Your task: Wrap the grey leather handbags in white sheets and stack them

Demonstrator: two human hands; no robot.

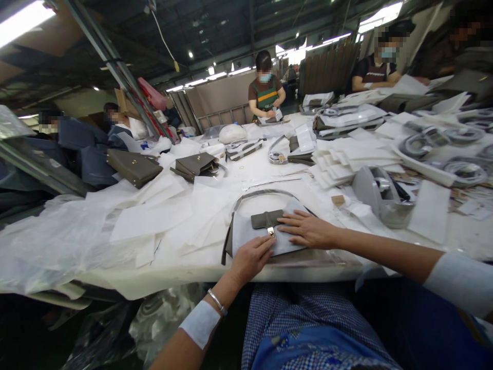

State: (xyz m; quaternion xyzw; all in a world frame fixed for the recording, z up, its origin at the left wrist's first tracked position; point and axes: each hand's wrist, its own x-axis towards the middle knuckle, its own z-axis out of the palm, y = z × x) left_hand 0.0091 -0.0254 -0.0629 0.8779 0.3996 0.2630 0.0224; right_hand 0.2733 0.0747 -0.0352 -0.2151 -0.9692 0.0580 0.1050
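A grey handbag (265, 218) lies flat at the near edge of the white table (185, 267), partly wrapped in white tissue paper, its handle arching away from me. My right hand (308, 228) lies flat on the paper over the bag's right side, fingers stretched out. My left hand (250, 257) presses on the bag's near edge, just below the metal clasp (270, 232), fingers bent down against the paper.
Loose white paper sheets (154, 218) and plastic bags (46, 246) cover the table's left. Two more grey bags (134, 167) sit further back. Stacks of paper (342, 159) and wrapped handles (458, 169) lie right. Several people work around the table.
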